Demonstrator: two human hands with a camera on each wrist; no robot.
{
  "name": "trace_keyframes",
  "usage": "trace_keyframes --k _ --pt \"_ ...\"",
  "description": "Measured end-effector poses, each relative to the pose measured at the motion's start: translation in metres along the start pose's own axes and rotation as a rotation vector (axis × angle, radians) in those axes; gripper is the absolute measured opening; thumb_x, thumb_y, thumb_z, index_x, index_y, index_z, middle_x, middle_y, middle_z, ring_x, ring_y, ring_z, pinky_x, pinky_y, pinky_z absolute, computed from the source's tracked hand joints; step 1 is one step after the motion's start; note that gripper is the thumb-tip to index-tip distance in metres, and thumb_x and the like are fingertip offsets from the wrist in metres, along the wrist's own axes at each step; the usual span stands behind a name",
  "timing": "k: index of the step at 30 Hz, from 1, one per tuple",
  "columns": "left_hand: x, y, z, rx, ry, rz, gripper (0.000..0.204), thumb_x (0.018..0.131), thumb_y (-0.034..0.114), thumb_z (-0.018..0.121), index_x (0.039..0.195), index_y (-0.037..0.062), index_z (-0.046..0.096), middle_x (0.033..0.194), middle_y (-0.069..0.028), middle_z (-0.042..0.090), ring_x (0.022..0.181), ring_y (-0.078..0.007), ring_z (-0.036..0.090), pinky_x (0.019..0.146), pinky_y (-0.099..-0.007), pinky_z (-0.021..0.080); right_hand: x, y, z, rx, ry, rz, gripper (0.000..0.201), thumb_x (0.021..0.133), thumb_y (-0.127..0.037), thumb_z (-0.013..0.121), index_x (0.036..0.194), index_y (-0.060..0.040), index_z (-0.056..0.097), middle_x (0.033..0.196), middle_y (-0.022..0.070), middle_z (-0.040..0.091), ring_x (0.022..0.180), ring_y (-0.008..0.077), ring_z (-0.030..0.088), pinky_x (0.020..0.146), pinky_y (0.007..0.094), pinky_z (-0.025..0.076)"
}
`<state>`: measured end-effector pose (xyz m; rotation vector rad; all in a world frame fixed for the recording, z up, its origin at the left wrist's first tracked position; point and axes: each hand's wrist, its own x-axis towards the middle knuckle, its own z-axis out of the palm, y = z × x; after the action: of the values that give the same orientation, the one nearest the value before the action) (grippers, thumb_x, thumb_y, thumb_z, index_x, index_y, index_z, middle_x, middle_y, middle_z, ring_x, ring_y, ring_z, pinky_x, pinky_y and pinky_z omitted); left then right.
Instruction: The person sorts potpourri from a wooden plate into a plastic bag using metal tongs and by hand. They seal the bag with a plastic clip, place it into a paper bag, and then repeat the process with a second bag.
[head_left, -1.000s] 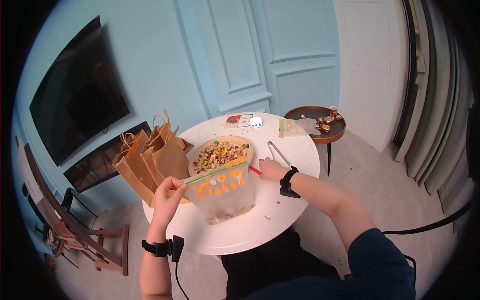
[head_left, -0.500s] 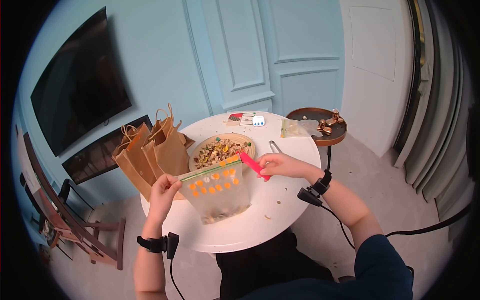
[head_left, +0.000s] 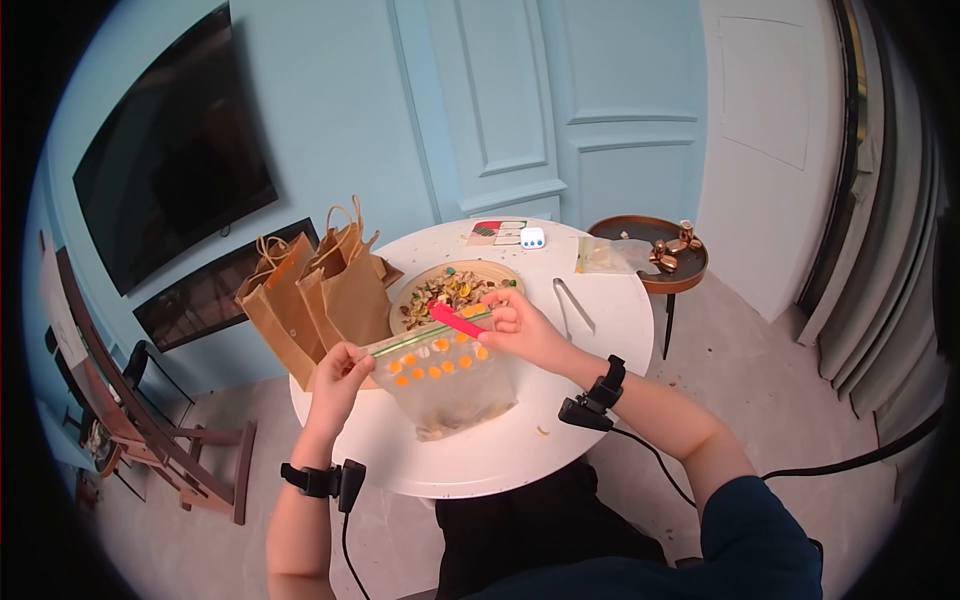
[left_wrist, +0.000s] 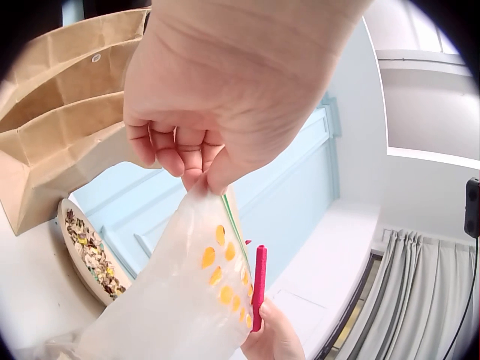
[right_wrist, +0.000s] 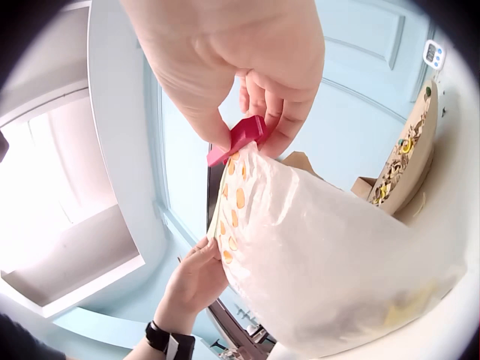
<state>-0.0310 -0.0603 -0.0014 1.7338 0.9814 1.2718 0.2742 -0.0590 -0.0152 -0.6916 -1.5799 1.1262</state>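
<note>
A frosted zip bag (head_left: 455,390) with orange dots and a green zip line stands on the white table (head_left: 390,465), with some contents at its bottom. My left hand (head_left: 338,385) pinches its top left corner between thumb and fingers. At the opposite top corner, my right hand (head_left: 525,335) grips a long red bag clip (head_left: 457,320). In the right wrist view the clip (right_wrist: 244,136) lies right at the bag's upper edge, with thumb and fingers around it. Behind the bag, a round plate (head_left: 398,308) carries a dried, many-coloured mix (head_left: 455,290).
Brown paper bags (head_left: 345,300) stand at the table's left. Metal tongs (head_left: 578,308) lie to the right of the plate. A white timer (head_left: 532,238), a printed card (head_left: 485,233) and another plastic bag (head_left: 605,257) lie at the back. A small side table (head_left: 690,282) stands beyond.
My right hand picked up the red clip from the table beside the bag and brought it left to the bag's top edge. My left hand still holds its corner.
</note>
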Motion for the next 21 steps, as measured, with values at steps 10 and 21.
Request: trace_keyframes --k 10,21 --pt "0.002 0.027 0.003 0.411 -0.029 0.149 0.017 0.084 0.015 0.066 0.094 0.0032 0.060 0.085 -0.0019 0.060 0.086 -0.0120 0.052 0.077 -0.0283 0.043 0.011 -0.016 0.006 0.115 -0.028 0.079 0.037 0.087 -0.006 0.061 0.121 -0.0014 0.049 0.104 0.0054 0.063 0.092 0.0085 0.059 0.079 0.0227 0.047" --pt "0.035 0.079 0.053 0.489 -0.140 0.125 0.021 0.083 0.015 0.067 0.097 -0.0007 0.063 0.084 -0.0050 0.064 0.076 -0.0085 0.058 0.067 -0.0226 0.046 0.006 -0.023 0.029 0.091 0.041 -0.058 0.022 0.086 -0.004 0.063 0.105 0.0007 0.052 0.095 0.0061 0.065 0.085 0.0068 0.061 0.070 0.0209 0.049"
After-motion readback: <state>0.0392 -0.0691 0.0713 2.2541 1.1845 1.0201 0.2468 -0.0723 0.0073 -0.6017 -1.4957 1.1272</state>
